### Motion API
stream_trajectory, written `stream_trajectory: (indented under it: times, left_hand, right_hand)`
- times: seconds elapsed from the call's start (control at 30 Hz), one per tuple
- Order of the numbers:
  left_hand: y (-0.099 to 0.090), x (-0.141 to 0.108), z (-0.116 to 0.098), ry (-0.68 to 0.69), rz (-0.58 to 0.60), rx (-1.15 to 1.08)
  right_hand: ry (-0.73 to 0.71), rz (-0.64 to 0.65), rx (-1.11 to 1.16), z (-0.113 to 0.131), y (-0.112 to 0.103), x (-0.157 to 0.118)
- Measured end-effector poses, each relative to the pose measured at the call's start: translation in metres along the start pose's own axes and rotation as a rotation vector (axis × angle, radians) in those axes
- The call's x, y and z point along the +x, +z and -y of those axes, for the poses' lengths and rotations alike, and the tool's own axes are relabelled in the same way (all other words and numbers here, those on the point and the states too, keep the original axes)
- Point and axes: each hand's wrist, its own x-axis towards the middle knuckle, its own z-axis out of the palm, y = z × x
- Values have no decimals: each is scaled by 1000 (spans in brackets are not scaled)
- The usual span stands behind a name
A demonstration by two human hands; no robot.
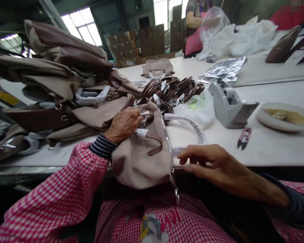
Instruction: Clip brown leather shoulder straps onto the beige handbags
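on the table (266,155), left to right: one heap of bags (53,84); my left hand (123,125), fingers pressed together on one bag (139,158) at the near edge; my right hand (212,165), fingers together, not pinching, just beside it by one white tag (178,152); one tape dispenser (230,106); one pair of snips (244,138).

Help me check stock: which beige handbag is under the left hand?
The ribbed beige handbag under the left hand, at the table's front edge; the others lie flat, piled at left or farther back.
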Motion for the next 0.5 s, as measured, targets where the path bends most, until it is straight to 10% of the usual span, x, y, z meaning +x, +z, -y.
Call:
stream_trajectory:
  times: [0.23, 0.5]
  left_hand:
    - [-21, -1, 8, 228, 150, -417]
    - [-60, -67, -40, 586, 51, -359]
  right_hand:
    - [129, -124, 175, -21, 68, -25]
    - [-212, -69, -250, -8, 48, -15]
